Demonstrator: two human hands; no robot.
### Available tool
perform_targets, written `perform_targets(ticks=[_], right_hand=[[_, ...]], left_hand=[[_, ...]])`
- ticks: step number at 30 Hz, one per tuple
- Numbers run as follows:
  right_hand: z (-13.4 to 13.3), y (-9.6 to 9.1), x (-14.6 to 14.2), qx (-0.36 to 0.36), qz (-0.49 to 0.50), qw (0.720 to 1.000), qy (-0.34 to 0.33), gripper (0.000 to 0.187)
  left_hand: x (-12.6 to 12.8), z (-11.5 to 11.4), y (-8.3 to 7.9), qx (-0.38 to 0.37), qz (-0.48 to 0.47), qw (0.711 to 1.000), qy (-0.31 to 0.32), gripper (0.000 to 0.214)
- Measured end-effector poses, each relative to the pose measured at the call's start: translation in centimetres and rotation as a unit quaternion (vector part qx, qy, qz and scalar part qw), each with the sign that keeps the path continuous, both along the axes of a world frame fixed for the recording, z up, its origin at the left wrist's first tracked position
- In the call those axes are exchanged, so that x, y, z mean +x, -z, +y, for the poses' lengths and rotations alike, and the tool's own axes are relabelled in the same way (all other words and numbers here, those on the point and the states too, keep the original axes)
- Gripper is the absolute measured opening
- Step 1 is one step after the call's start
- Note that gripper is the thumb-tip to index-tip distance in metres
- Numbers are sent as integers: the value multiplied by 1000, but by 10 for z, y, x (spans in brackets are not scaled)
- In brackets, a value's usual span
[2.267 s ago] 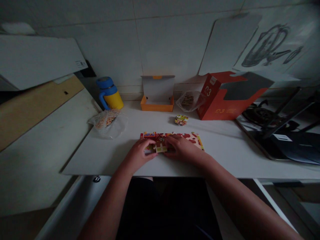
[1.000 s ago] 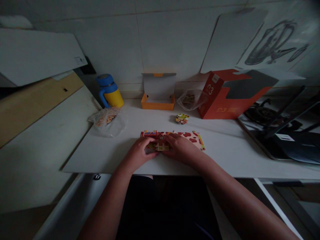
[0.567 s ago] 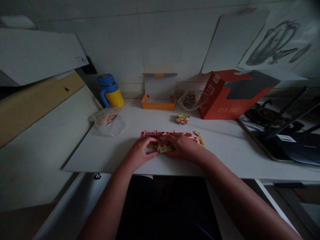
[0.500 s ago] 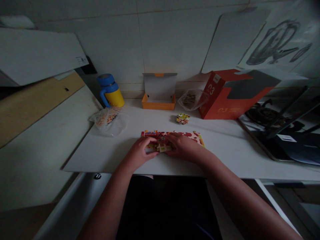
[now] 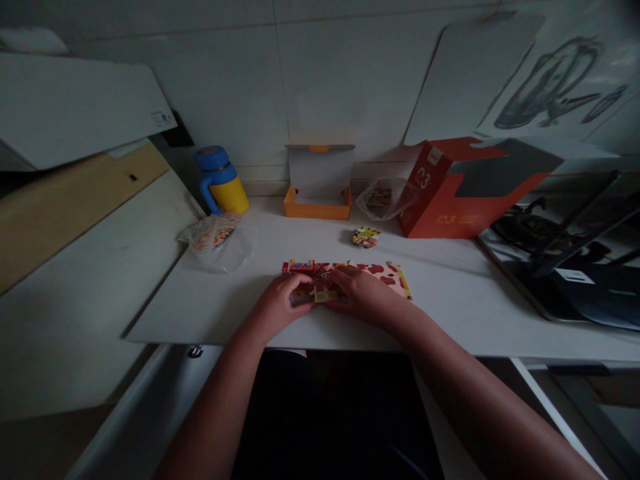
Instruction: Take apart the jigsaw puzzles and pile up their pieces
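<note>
A patterned strip of joined jigsaw puzzle pieces (image 5: 387, 273), cream with dark red patches, lies on the white table in front of me. My left hand (image 5: 283, 297) curls at its left part, thumb and fingers bent in a pinch. Across the strip's middle rests my right hand (image 5: 357, 288), its fingers bent down. Between the two sets of fingertips shows a pale yellowish puzzle piece (image 5: 325, 295), gripped from both sides. Fingers hide much of the strip beneath. Beyond it sits a small stack of puzzle pieces (image 5: 366, 237).
An opened orange box (image 5: 317, 211) stands at the back between a blue-and-yellow flask (image 5: 227, 187) and a bag of pieces (image 5: 381, 198). Another plastic bag (image 5: 225, 243) lies left. Rightward are a red box (image 5: 440, 200) and a black device with antennas (image 5: 580, 287).
The pale piece and my right fingertips have shifted slightly left and away from me. More of the strip's right part shows. My left hand has barely moved.
</note>
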State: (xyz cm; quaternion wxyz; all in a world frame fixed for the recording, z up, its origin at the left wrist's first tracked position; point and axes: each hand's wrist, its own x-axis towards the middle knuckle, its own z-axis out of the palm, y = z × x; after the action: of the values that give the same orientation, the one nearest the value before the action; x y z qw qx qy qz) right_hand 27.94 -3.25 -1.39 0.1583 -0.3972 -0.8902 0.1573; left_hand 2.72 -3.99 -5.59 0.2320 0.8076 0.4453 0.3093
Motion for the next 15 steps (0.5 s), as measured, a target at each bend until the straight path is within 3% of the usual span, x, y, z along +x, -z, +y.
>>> perform_targets(ticks=[8, 15], right_hand=[[-2, -10, -4, -25, -9, 1000, 13, 36], [5, -15, -11, -20, -77, 997, 12, 46]], left_hand=[[-1, 2, 2, -5, -4, 1000, -1, 44], [0, 0, -5, -12, -11, 1000, 4, 46]])
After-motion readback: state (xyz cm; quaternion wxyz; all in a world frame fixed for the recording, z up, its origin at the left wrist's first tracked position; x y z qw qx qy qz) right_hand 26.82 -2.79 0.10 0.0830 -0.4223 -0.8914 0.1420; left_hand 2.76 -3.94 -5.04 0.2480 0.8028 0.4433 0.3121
